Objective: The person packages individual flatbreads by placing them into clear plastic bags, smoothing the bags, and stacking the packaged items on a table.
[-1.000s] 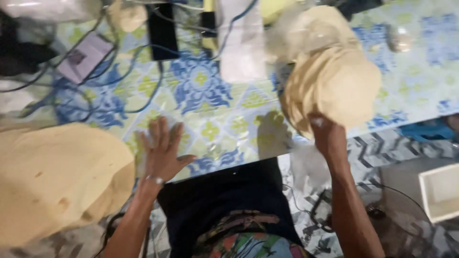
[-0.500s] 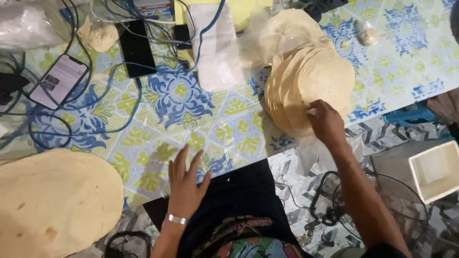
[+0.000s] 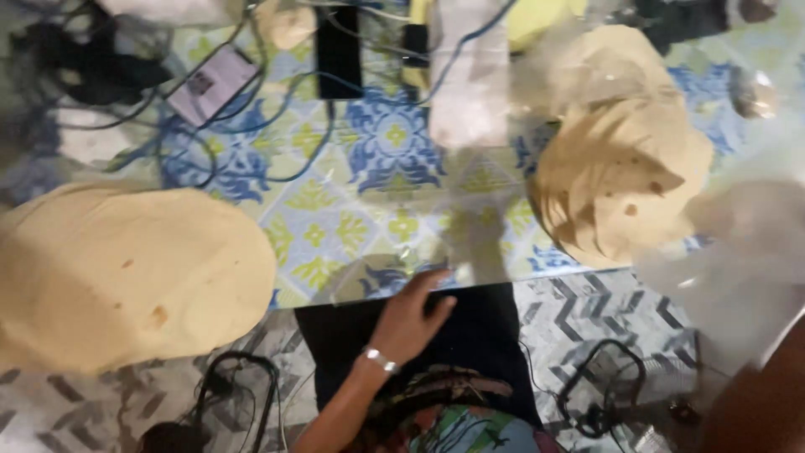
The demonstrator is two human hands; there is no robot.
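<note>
Head view shows the left hand (image 3: 411, 319) spread flat at the counter (image 3: 369, 218) edge, right hand's state untellable; the overhanging tortilla stack (image 3: 625, 189) could slide off.

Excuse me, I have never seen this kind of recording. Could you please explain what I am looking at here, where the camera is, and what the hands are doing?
There is no machine here. A person wears a camera on the head, so this single view looks down at their own arms and lap. The left hand, with a bracelet on the wrist, rests at the near edge of a table covered by a blue and green patterned cloth; it holds nothing. The right hand itself is not visible; only blurred arm shows at the lower right. On the table lie a big stack of flatbreads on the left, a second stack on the right, a phone and several cables.
</note>
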